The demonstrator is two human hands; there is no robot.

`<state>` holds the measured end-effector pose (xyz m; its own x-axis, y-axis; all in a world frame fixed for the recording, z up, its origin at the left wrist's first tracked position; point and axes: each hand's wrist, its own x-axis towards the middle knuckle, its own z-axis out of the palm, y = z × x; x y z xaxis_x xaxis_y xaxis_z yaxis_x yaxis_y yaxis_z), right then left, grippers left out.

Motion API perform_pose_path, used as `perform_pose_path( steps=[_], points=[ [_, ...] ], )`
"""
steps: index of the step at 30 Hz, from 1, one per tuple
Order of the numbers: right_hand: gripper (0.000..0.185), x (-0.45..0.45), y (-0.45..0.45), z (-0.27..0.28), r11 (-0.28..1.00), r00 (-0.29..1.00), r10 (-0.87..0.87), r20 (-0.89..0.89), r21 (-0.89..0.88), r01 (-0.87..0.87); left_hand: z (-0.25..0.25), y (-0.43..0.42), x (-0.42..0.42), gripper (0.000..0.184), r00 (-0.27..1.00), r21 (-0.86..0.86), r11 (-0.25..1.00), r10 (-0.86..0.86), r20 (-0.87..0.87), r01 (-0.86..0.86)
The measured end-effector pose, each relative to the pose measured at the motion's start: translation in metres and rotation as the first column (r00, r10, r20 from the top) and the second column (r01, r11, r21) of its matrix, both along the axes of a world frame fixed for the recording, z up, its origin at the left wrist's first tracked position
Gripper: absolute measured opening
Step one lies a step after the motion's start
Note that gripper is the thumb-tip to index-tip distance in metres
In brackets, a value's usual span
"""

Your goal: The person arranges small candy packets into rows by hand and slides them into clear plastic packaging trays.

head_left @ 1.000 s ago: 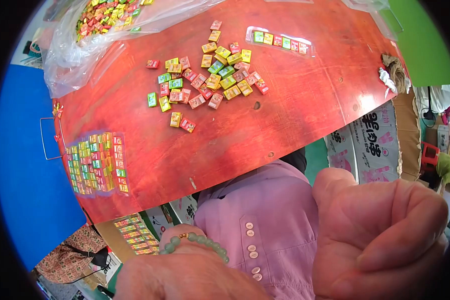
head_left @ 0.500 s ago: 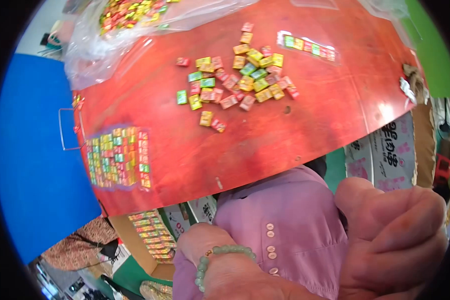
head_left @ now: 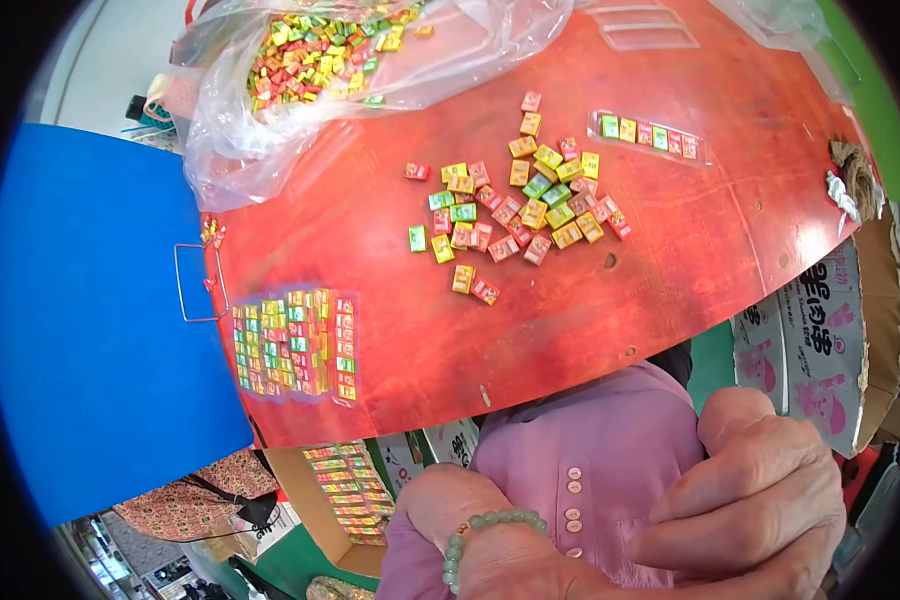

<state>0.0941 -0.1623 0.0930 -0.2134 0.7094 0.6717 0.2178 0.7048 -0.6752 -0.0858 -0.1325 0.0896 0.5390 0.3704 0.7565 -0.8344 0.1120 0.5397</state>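
Observation:
Close to the camera, at the lower right, is my right hand (head_left: 745, 490). Its fingers are curled and lie together; anything inside them is hidden. My left hand (head_left: 530, 565) enters at the bottom with a green bead bracelet (head_left: 500, 517) round its wrist, its fingers out of sight. Both hands are in front of a purple buttoned shirt (head_left: 590, 440), below the table's near edge. On the red tabletop (head_left: 530, 340) beyond lie loose small candy-like boxes (head_left: 510, 210) in red, yellow, orange and green. A clear strip tray (head_left: 650, 137) holds a row of similar boxes.
A plastic bag (head_left: 240, 140) with a heap of small boxes (head_left: 310, 60) lies at the back left. Filled trays (head_left: 290, 345) sit near the left edge. Below are a carton (head_left: 290, 475) with packed rows and a printed carton (head_left: 820, 350). A blue board (head_left: 110, 330) stands left.
The view has shifted, so the table and its things appear farther right and lower. My right hand has turned, and its curled fingers show more. The boxes keep their arrangement.

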Motion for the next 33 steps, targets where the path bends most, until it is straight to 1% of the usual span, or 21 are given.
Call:
perform_pose_path(
  steps=[3,5,6,8,9,11,16,18,21,23,25,26,28,29,31,32,33],
  points=[
    [0.040,0.002,0.011,0.022,0.993,0.966,0.049,0.253,0.094,-0.075,-0.001,0.002,0.000,0.037,1.000,0.003,1.000,0.000,0.006,0.000],
    [0.044,-0.005,0.015,0.019,0.979,0.970,-0.057,0.237,0.205,0.007,-0.002,0.001,0.001,0.037,1.000,0.006,1.000,0.000,0.008,0.000],
    [0.037,-0.014,0.016,0.006,0.954,0.979,-0.162,0.124,0.273,0.124,-0.003,0.002,0.000,0.037,1.000,0.003,1.000,0.005,0.003,-0.005],
    [0.026,-0.021,0.006,-0.008,0.905,0.946,-0.322,0.038,0.306,0.296,-0.005,0.001,0.000,0.037,1.000,-0.016,1.000,0.009,0.002,-0.009],
    [0.025,-0.019,-0.004,-0.012,0.891,0.922,-0.381,0.071,0.293,0.346,-0.006,0.002,0.001,0.037,1.000,-0.024,1.000,0.017,0.003,-0.017],
    [0.029,-0.005,-0.020,-0.020,0.857,0.869,-0.475,0.142,0.301,0.419,-0.009,0.003,0.002,0.037,1.000,-0.031,0.999,0.027,0.014,-0.026],
    [0.015,0.018,-0.037,-0.025,0.792,0.806,-0.568,0.168,0.376,0.481,-0.014,0.007,0.000,0.038,0.998,-0.044,0.997,0.063,0.025,-0.062],
    [0.010,0.022,-0.047,-0.021,0.771,0.774,-0.606,0.187,0.377,0.513,-0.015,0.010,-0.001,0.038,0.997,-0.046,0.996,0.072,0.035,-0.071],
    [0.006,0.030,-0.070,-0.013,0.733,0.700,-0.674,0.236,0.338,0.591,-0.018,0.014,-0.004,0.038,0.994,-0.058,0.994,0.100,0.041,-0.098],
    [0.009,0.035,-0.084,-0.001,0.721,0.642,-0.692,0.329,0.277,0.635,-0.019,0.015,-0.005,0.038,0.992,-0.071,0.991,0.120,0.045,-0.116],
    [0.009,0.048,-0.070,0.021,0.875,0.745,-0.478,0.465,0.174,0.452,-0.021,0.018,-0.006,0.038,0.988,-0.080,0.987,0.145,0.045,-0.141],
    [0.010,0.061,-0.060,0.038,0.954,0.829,-0.279,0.484,0.043,0.295,-0.022,0.019,-0.006,0.038,0.987,-0.089,0.985,0.155,0.047,-0.150],
    [0.016,0.054,-0.040,0.044,0.971,0.850,-0.206,0.485,-0.008,0.240,-0.023,0.022,-0.007,0.038,0.984,-0.095,0.982,0.170,0.060,-0.164],
    [0.017,0.018,-0.027,0.034,0.935,0.817,-0.337,0.468,0.066,0.348,-0.023,0.023,-0.007,0.038,0.982,-0.102,0.980,0.176,0.065,-0.169],
    [0.020,0.010,-0.009,0.009,0.906,0.842,-0.405,0.356,0.277,0.319,-0.024,0.023,-0.003,0.039,0.982,-0.105,0.980,0.176,0.074,-0.168],
    [0.022,0.028,0.003,-0.008,0.885,0.901,-0.333,0.277,0.423,0.196,-0.023,0.021,-0.004,0.039,0.983,-0.101,0.981,0.170,0.067,-0.163],
    [0.023,0.031,0.009,-0.014,0.849,0.924,-0.302,0.236,0.507,0.148,-0.022,0.023,-0.003,0.039,0.984,-0.109,0.981,0.165,0.064,-0.157]
  ],
)
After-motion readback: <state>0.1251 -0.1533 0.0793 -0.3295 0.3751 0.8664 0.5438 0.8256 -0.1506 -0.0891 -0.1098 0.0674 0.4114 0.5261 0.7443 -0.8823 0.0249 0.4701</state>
